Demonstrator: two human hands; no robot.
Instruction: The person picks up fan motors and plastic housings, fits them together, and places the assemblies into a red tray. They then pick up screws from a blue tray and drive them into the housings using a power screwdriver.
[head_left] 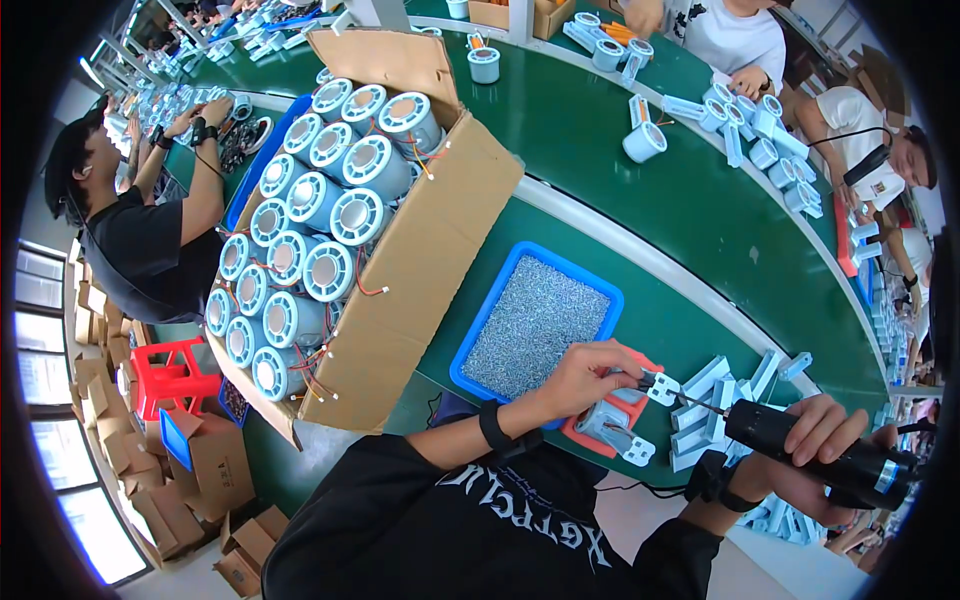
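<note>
My left hand [590, 380] is closed in a pinch at the edge of a small white bracket [661, 389] with holes. My right hand [825, 440] grips a black electric screwdriver [775, 428], whose thin bit points left and reaches the bracket. Below my left hand, a light-blue rounded housing [606, 424] rests in a red-orange holder [586, 441]. A second white bracket [637, 453] sticks out from the near side of this housing. Beside my left hand lies a blue tray [463, 362] filled with small silvery screws [535, 318].
A cardboard box [440, 250] of light-blue round motor units [330, 270] stands at left. Light-blue elongated parts [705, 410] lie right of the holder. Beyond runs a green conveyor [580, 150] with assembled units. Co-workers sit around; a red stool [170, 375] stands on the floor.
</note>
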